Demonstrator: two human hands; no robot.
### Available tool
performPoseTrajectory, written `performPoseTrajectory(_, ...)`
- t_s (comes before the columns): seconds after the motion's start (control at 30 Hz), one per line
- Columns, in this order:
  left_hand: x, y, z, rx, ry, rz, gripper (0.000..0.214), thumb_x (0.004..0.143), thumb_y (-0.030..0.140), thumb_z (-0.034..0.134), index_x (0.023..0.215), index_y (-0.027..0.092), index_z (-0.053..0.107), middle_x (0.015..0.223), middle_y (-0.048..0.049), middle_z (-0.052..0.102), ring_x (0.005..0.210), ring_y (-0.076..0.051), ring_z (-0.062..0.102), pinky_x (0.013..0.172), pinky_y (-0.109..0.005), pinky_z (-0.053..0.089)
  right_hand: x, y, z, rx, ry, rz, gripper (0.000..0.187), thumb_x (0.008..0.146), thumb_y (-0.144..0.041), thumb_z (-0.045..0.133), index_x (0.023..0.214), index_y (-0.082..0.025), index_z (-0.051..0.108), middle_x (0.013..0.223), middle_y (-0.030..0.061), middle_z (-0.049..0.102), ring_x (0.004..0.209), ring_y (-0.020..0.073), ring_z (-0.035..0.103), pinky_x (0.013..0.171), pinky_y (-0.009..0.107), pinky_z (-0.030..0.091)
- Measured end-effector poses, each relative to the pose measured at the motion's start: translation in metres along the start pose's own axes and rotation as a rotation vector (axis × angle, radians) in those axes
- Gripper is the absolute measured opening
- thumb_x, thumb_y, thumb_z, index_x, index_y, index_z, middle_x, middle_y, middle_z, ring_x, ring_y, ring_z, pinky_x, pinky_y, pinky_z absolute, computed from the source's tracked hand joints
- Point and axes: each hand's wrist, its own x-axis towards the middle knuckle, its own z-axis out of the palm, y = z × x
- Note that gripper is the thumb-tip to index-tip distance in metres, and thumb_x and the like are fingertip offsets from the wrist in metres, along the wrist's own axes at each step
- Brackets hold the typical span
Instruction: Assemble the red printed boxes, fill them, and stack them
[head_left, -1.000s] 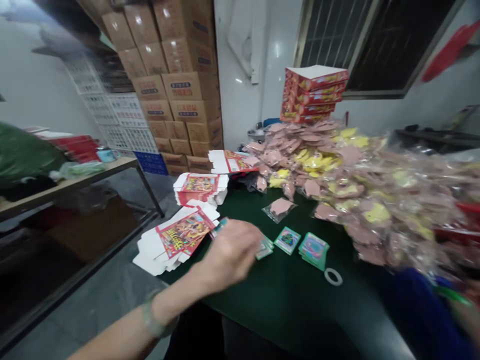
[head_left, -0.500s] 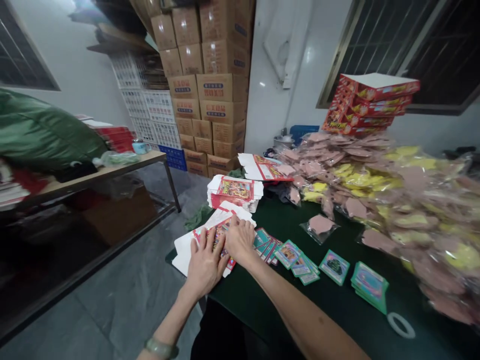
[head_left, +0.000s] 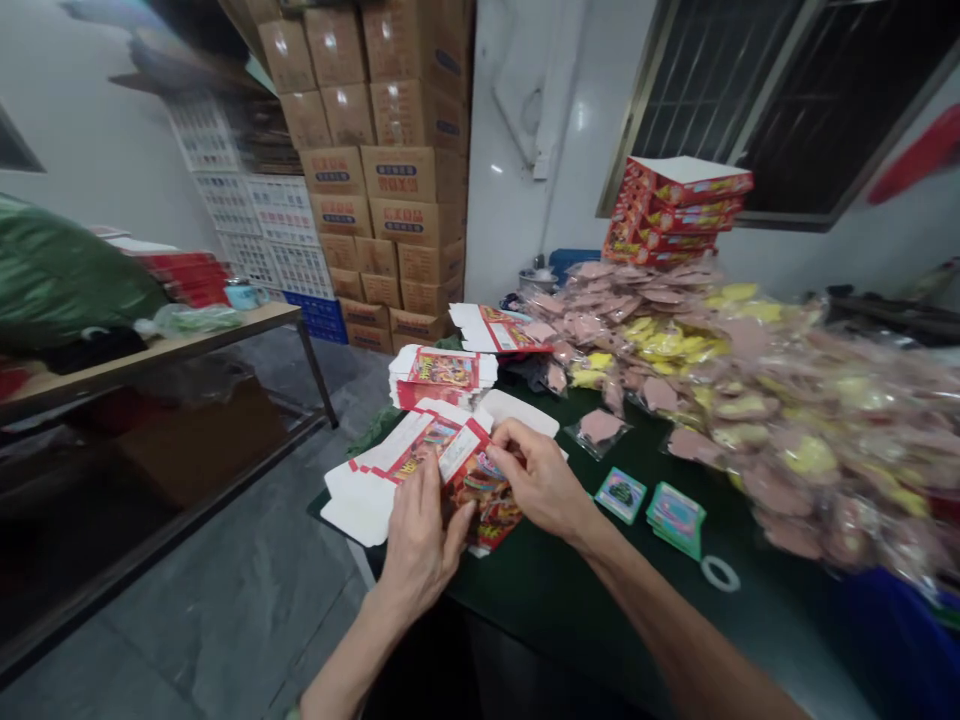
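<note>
A red printed flat carton (head_left: pixel 487 495) with white flaps lies at the table's front left, between my two hands. My left hand (head_left: pixel 420 530) grips its left side, fingers along the edge and thumb on the printed face. My right hand (head_left: pixel 536 475) pinches its upper right edge, near a folded red-and-white flap. Another unfolded carton (head_left: pixel 360 490) lies partly under it, white flaps spread to the left. Behind them is a stack of flat cartons (head_left: pixel 442 370). Green-edged cards (head_left: pixel 621 494) and a thicker pile of cards (head_left: pixel 675 518) lie to the right of my right hand.
A large heap of bagged pink and yellow pieces (head_left: pixel 720 370) covers the table's right and back. Red boxes (head_left: pixel 675 205) are stacked behind it. A white ring (head_left: pixel 720 574) lies near the cards. At left stands a side table (head_left: pixel 277 318); brown cardboard boxes (head_left: pixel 412 220) rise behind.
My hands were flat on a carton; now they hold a printed carton by its sides, over the spread-out one. The fanned cards beside my right hand no longer show. The view has turned right.
</note>
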Motion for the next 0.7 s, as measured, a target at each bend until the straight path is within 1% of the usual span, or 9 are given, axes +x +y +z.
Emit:
performPoseTrajectory(0.13, -0.018, 0.052, 0.021, -0.349, 0.008, -0.008, 0.066, 0.086, 0.027, 0.054, 0.144, 0.015, 0.023, 0.130, -0.0209, 0.051, 0.116, -0.030, 0.053, 0.091, -0.042, 0.047, -0.045, -0.017, -0.041, -0.035, -0.032, -0.149, 0.019, 0.084, -0.016, 0.046, 0.066, -0.019, 0.044, 0.063, -0.0038, 0.049, 0.059, 0.0090, 0.044, 0.056, 0.021, 0.034)
performPoseTrajectory(0.23, -0.017, 0.086, 0.019, -0.770, -0.217, -0.082, 0.042, 0.085, 0.027, 0.055, 0.126, 0.016, 0.051, 0.106, -0.0110, 0.067, 0.092, -0.022, 0.065, 0.078, -0.031, 0.053, -0.065, -0.017, -0.063, -0.101, -0.066, -0.167, 0.017, 0.083, -0.013, 0.047, 0.066, -0.019, 0.047, 0.064, -0.0034, 0.054, 0.059, 0.0091, 0.048, 0.056, 0.021, 0.036)
performPoseTrajectory(0.27, -0.015, 0.095, 0.017, -0.902, -0.310, -0.157, 0.031, 0.084, 0.028, 0.057, 0.111, 0.016, 0.062, 0.091, -0.0071, 0.070, 0.079, -0.020, 0.066, 0.071, -0.028, 0.053, -0.068, -0.014, -0.068, -0.096, -0.065, -0.155, 0.017, 0.082, -0.012, 0.048, 0.066, -0.019, 0.048, 0.064, -0.0034, 0.056, 0.059, 0.0089, 0.050, 0.056, 0.021, 0.037)
performPoseTrajectory(0.33, -0.007, 0.106, 0.018, -1.089, -0.444, -0.327, 0.019, 0.080, 0.031, 0.061, 0.084, 0.014, 0.069, 0.068, -0.0020, 0.068, 0.061, -0.015, 0.063, 0.059, -0.024, 0.051, -0.074, -0.006, -0.076, -0.094, -0.005, -0.151, 0.016, 0.083, -0.012, 0.049, 0.069, -0.019, 0.051, 0.067, -0.0025, 0.059, 0.062, 0.0096, 0.054, 0.058, 0.021, 0.041)
performPoseTrajectory(0.4, -0.001, 0.110, 0.023, -1.166, -0.451, -0.458, 0.023, 0.079, 0.034, 0.063, 0.081, 0.012, 0.069, 0.067, -0.0024, 0.069, 0.059, -0.015, 0.063, 0.056, -0.024, 0.051, -0.081, 0.003, -0.081, -0.179, 0.157, -0.235, 0.011, 0.084, -0.013, 0.049, 0.078, -0.020, 0.055, 0.077, 0.0006, 0.064, 0.073, 0.0128, 0.060, 0.069, 0.026, 0.046)
performPoseTrajectory(0.47, 0.002, 0.108, 0.032, -1.173, -0.387, -0.525, 0.031, 0.080, 0.037, 0.062, 0.097, 0.012, 0.067, 0.081, -0.0058, 0.072, 0.066, -0.018, 0.066, 0.061, -0.027, 0.054, -0.090, 0.010, -0.086, -0.322, 0.428, -0.333, 0.013, 0.084, -0.012, 0.050, 0.092, -0.021, 0.056, 0.092, 0.0043, 0.064, 0.092, 0.0177, 0.060, 0.085, 0.035, 0.046)
performPoseTrajectory(0.57, 0.001, 0.099, 0.044, -1.151, -0.290, -0.596, 0.041, 0.078, 0.039, 0.065, 0.108, 0.012, 0.065, 0.092, -0.0084, 0.073, 0.075, -0.020, 0.069, 0.068, -0.031, 0.056, -0.106, 0.028, -0.086, -0.335, 0.784, -0.241, 0.024, 0.080, -0.014, 0.059, 0.101, -0.023, 0.052, 0.106, 0.0078, 0.059, 0.105, 0.0223, 0.056, 0.090, 0.041, 0.044)
performPoseTrajectory(0.63, -0.002, 0.093, 0.051, -1.120, -0.263, -0.595, 0.038, 0.073, 0.037, 0.069, 0.103, 0.013, 0.067, 0.088, -0.0070, 0.074, 0.075, -0.020, 0.068, 0.069, -0.029, 0.056, -0.112, 0.048, -0.078, -0.181, 0.788, -0.074, 0.027, 0.077, -0.019, 0.065, 0.099, -0.022, 0.049, 0.109, 0.0091, 0.056, 0.102, 0.0225, 0.058, 0.080, 0.038, 0.049)
performPoseTrajectory(0.7, -0.005, 0.089, 0.058, -1.088, -0.279, -0.563, 0.033, 0.070, 0.034, 0.073, 0.095, 0.014, 0.070, 0.083, -0.0050, 0.074, 0.072, -0.018, 0.067, 0.068, -0.026, 0.055, -0.114, 0.071, -0.065, 0.037, 0.664, 0.050, 0.028, 0.076, -0.024, 0.066, 0.095, -0.022, 0.045, 0.109, 0.0091, 0.058, 0.094, 0.0198, 0.062, 0.070, 0.032, 0.052)
